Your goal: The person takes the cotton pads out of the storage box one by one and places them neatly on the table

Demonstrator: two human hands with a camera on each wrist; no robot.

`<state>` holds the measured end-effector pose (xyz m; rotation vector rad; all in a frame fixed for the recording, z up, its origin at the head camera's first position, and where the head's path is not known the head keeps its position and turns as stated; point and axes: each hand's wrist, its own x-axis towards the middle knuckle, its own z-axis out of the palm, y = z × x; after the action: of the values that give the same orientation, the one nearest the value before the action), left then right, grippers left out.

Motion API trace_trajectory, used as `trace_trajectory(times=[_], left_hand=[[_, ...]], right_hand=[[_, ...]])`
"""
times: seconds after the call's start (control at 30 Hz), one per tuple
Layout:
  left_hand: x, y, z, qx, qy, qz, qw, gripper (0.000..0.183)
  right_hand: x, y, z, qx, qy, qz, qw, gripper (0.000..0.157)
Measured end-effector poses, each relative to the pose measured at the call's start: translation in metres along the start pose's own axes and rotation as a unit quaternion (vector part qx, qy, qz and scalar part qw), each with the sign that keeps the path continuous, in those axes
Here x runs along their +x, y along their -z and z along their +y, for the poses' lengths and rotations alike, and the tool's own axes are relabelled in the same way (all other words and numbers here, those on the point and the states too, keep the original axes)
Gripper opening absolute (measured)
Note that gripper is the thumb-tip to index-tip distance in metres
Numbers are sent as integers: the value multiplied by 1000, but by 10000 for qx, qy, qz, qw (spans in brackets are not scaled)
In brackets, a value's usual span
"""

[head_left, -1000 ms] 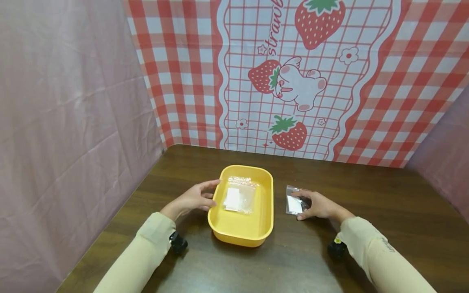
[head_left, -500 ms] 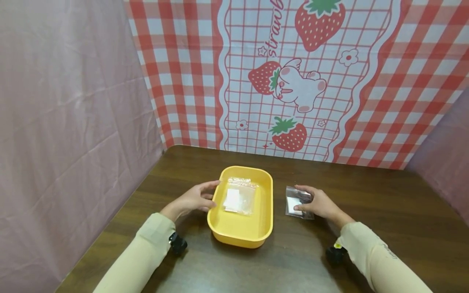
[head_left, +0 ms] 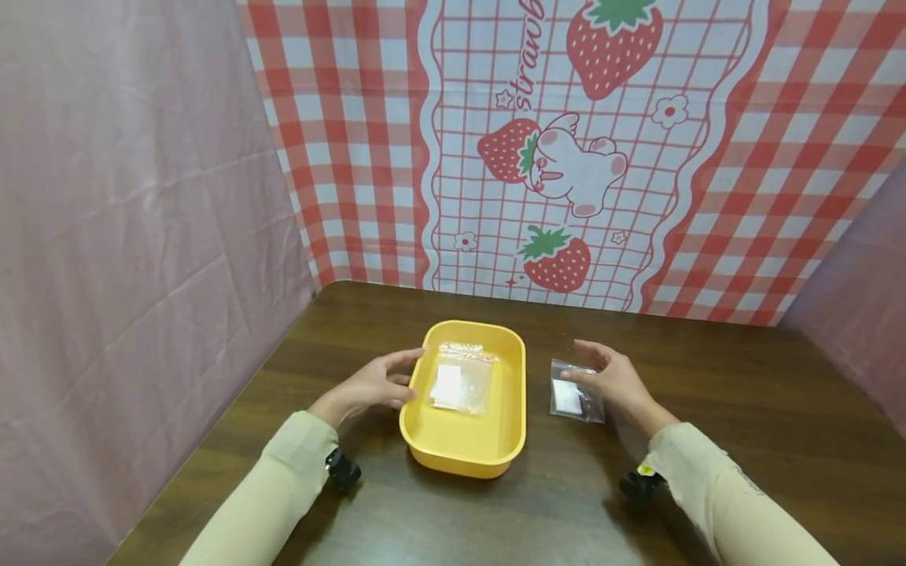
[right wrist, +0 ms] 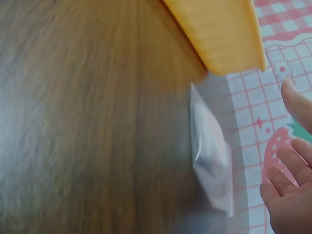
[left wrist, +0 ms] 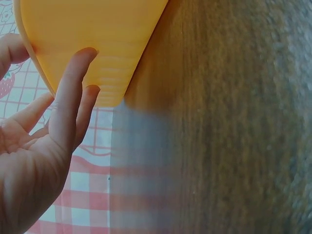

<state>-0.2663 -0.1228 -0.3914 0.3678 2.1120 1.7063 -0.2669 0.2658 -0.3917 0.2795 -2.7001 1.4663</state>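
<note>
A yellow tray (head_left: 463, 461) is touched by a spread left hand (head_left: 370, 385); a plastic bag (head_left: 572, 402) is overhung by a spread right hand (head_left: 620, 382).

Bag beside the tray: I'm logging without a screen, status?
Left hand at tray rim. Right hand open above bag, not holding it. Bag on table, right of tray. Nothing seen between bag and tray.

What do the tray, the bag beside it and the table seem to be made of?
Tray: probably plastic, satin; smooth yellow walls.
Bag: glossy film, likely plastic; transparent, with bright glints.
Table: wood or laminate, slightly glossy; brown grain, soft reflections.
</note>
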Motion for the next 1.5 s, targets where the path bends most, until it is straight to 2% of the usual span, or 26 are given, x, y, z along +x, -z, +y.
trace_trajectory(times=[0.27,0.77,1.07,1.5], left_hand=[[1,1,-1,12,-60,-57,10000,72],[0,1,-1,-37,-29,-42,10000,72],[1,2,0,30,8,-38,10000,72],[2,2,-1,28,29,25,10000,72]], right_hand=[[5,-5,-13,357,-196,-68,9991,74],[24,-20,-44,637,39,-109,9979,71],[33,-35,-64,821,157,-246,9962,64],[46,-56,-90,986,301,-508,9934,65]])
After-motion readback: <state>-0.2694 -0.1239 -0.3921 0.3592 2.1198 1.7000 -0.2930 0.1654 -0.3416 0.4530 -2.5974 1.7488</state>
